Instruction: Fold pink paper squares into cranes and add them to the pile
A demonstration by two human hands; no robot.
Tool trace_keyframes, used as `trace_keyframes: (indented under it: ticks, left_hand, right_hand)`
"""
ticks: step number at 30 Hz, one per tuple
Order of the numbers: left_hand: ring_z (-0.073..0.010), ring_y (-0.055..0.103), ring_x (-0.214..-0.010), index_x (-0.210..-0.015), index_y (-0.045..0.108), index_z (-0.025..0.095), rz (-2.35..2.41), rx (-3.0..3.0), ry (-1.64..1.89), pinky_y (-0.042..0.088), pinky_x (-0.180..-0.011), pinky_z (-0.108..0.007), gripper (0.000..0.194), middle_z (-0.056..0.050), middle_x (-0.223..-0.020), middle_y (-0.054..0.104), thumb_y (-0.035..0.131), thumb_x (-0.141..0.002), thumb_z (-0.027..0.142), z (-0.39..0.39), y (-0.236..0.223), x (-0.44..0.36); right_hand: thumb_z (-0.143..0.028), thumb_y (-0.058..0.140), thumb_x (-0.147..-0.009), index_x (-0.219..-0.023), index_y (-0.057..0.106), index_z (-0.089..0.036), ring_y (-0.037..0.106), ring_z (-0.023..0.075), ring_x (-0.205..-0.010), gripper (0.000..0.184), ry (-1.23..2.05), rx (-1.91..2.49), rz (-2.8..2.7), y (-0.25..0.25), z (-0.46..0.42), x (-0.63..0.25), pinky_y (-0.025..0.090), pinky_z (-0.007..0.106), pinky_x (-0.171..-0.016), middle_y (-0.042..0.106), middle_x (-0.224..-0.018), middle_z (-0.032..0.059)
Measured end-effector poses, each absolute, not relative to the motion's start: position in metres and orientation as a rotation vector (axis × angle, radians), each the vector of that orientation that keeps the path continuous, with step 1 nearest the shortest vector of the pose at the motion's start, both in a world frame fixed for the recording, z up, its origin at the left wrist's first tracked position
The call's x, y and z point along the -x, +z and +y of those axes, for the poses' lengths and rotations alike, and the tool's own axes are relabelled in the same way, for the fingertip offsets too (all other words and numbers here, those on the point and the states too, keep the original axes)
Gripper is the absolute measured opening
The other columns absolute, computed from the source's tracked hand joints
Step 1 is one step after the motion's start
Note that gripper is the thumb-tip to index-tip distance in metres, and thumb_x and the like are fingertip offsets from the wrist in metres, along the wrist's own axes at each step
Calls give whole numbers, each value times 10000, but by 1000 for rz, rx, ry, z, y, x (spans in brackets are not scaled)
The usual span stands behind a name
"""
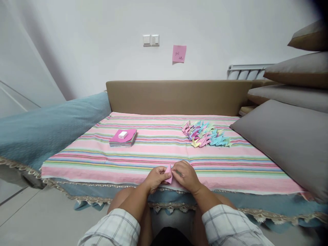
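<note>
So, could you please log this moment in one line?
left hand: holding folded pink paper; right hand: at paper's right edge; ahead left: pink-topped paper stack, white block atop; ahead right: multicoloured folded-paper pile

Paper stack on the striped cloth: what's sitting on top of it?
On the paper stack, a small white block lies on the pink top sheet. What is under the block, and the faces of the lower sheets, are covered.
</note>
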State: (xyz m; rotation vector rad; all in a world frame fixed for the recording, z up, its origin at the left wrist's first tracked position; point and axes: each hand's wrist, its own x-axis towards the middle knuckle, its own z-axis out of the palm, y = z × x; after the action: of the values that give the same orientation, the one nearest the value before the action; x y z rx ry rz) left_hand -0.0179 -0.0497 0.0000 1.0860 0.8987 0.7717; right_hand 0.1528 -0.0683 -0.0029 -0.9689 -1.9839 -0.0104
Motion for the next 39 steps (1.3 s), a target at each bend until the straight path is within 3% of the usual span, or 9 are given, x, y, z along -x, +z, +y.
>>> trace_keyframes:
  ticks: [6,15,30,39]
  left_hand:
    - [-61,507,-484,-632,589,123,898,-967,823,412,-509,-190,452,47,-520,561,866,-385,380,-50,-2,17]
    - [-79,546,-547,-664,603,130,889,-893,885,459,-557,-217,441,40,-586,575,870,-397,358,-47,-2,17]
    - [-70,452,-510,-585,620,125,824,-1044,996,367,-546,-214,363,43,-518,546,842,-449,377,-45,-4,15]
    - [-84,466,-558,-650,663,126,814,-1069,993,358,-597,-222,357,31,-568,576,834,-472,384,-45,-5,15]
  right_hand:
    - [-229,531,-855,-807,621,-206,549,171,-764,105,-51,930,-1929,-4,-69,-148,441,310,-697,630,-781,45]
    - [-191,521,-850,-894,621,-207,587,173,-803,110,45,900,-1918,-6,-70,-148,471,317,-734,658,-830,49]
    - [-157,526,-815,-839,620,-207,600,171,-781,109,110,913,-1841,-10,-70,-145,484,312,-712,663,-792,42]
    - [-168,520,-799,-817,614,-198,582,152,-707,100,215,936,-1784,-11,-71,-142,478,275,-644,642,-765,36]
